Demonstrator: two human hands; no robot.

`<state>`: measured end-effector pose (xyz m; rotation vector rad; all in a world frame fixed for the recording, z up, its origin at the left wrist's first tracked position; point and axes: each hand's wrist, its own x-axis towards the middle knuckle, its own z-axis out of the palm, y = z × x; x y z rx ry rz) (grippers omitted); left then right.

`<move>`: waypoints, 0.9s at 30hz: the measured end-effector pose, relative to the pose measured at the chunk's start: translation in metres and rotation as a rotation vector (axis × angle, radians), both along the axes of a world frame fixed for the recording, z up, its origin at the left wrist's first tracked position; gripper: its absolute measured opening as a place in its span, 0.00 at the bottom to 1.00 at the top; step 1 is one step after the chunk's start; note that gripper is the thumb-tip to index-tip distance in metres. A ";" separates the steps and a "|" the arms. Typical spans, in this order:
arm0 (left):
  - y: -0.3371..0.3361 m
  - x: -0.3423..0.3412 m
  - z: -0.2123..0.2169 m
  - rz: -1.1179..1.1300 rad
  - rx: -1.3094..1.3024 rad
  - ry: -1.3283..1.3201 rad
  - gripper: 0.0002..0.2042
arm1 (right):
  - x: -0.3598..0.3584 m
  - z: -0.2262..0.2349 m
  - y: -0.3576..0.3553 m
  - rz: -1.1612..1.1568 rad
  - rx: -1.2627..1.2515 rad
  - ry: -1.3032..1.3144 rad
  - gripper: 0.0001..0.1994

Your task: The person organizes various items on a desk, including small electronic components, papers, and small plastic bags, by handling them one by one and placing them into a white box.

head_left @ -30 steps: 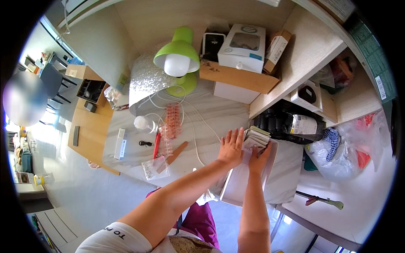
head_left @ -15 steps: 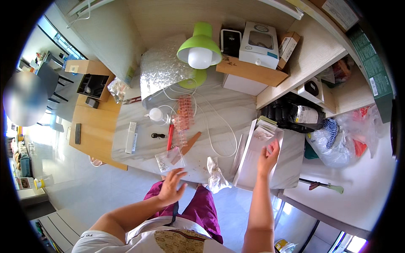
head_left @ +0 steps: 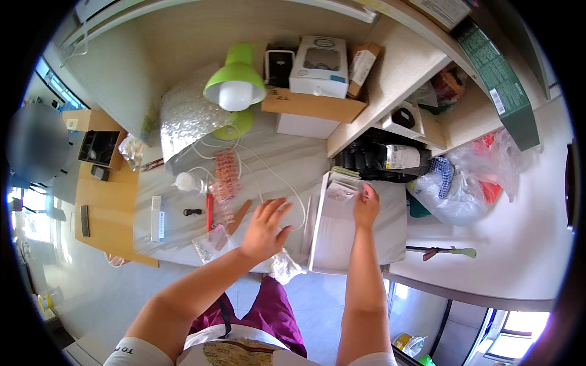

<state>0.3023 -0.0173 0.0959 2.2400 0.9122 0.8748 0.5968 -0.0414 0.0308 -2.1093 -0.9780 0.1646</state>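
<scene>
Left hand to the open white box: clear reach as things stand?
Likely yes: the left hand looks empty, fingers spread, and nothing tall appears between it and the white box; only the right hand, at its right side, might crowd it.

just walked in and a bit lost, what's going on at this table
At a marbled table, someone's right hand is at the right side of an open white box, beside flat packets at its far end; whether it grips one is unclear. The left hand is over the table, left of the box, apparently empty.
</scene>
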 end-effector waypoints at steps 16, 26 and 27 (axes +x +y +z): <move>0.110 0.179 -0.069 0.169 -0.456 0.134 0.09 | -0.001 -0.035 0.003 0.149 -0.075 0.291 0.30; 0.129 0.179 -0.050 -0.013 -0.491 0.097 0.05 | -0.020 -0.021 -0.006 0.129 -0.001 0.330 0.42; 0.127 0.179 -0.048 -0.002 -0.417 0.020 0.04 | -0.021 -0.021 -0.007 0.131 0.008 0.318 0.44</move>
